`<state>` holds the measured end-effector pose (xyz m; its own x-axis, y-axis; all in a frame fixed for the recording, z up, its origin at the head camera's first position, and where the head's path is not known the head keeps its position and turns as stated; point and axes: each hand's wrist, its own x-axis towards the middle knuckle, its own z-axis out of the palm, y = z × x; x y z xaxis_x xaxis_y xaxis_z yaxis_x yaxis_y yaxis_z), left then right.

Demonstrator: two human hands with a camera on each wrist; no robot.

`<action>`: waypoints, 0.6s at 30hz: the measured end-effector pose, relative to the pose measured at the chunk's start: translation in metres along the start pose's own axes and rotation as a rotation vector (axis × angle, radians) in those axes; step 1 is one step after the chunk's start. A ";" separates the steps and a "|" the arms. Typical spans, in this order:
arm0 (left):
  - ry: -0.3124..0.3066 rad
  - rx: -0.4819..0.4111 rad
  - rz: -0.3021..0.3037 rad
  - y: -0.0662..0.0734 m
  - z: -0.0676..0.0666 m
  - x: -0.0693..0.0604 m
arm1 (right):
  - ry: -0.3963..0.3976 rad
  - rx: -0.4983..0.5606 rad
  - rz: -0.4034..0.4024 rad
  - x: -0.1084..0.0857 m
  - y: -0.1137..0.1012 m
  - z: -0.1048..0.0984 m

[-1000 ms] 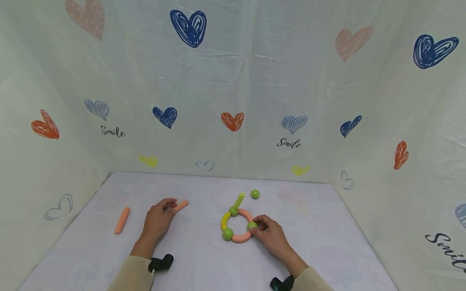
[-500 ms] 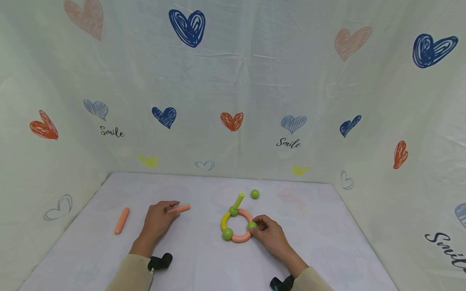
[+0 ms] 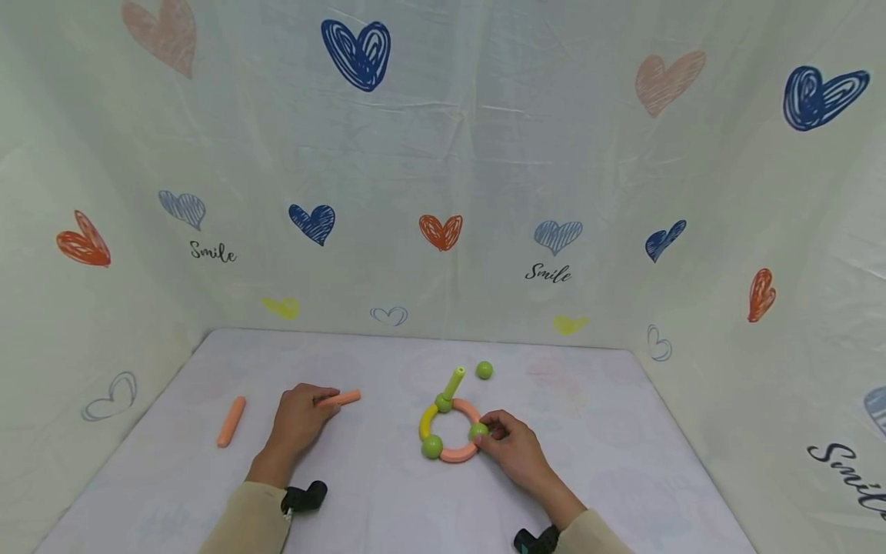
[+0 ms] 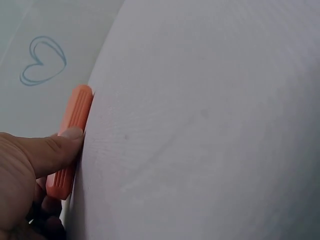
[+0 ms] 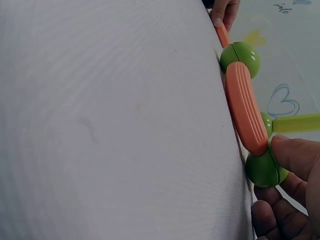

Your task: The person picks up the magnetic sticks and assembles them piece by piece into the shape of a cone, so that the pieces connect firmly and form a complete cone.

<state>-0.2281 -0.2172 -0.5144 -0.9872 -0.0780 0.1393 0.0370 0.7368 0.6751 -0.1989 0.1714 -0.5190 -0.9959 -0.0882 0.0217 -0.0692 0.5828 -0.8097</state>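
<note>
Behind your table hangs a creased, slightly shiny cloth [image 3: 498,169] printed with scribbled hearts. The table [image 3: 388,500] wears a smooth, pale cover. Your left hand [image 3: 301,415], toward the left edge, pinches an orange stick between thumb and fingers. Your right hand [image 3: 514,450] has thumb and fingertips closed on a green ball of the ring, on the side facing the right edge. That ring [image 3: 458,455] lies a little right of the table's middle: two orange curved bars and one yellow, the orange one up close showing lengthwise ridges, joined by three glossy, seamed balls. The pinched stick [image 4: 77,112] is straight, grooved and blunt-ended; a second orange stick [image 3: 231,422] lies alone, nearest the left edge. A slim green rod [image 3: 454,382] stands up from the ring's far ball. One loose, shiny green ball [image 3: 484,370] sits nearest the far edge.
</note>
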 end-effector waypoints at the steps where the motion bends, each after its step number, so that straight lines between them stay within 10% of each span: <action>1: 0.004 0.000 0.002 0.000 0.000 0.000 | 0.001 -0.005 -0.001 0.000 0.000 0.000; 18: 0.038 -0.185 -0.113 0.013 -0.002 -0.004 | -0.090 -0.011 -0.053 -0.001 0.006 -0.005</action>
<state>-0.2238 -0.2090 -0.5046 -0.9802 -0.1812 0.0796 -0.0427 0.5862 0.8090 -0.1983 0.1792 -0.5204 -0.9816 -0.1909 0.0113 -0.1228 0.5842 -0.8022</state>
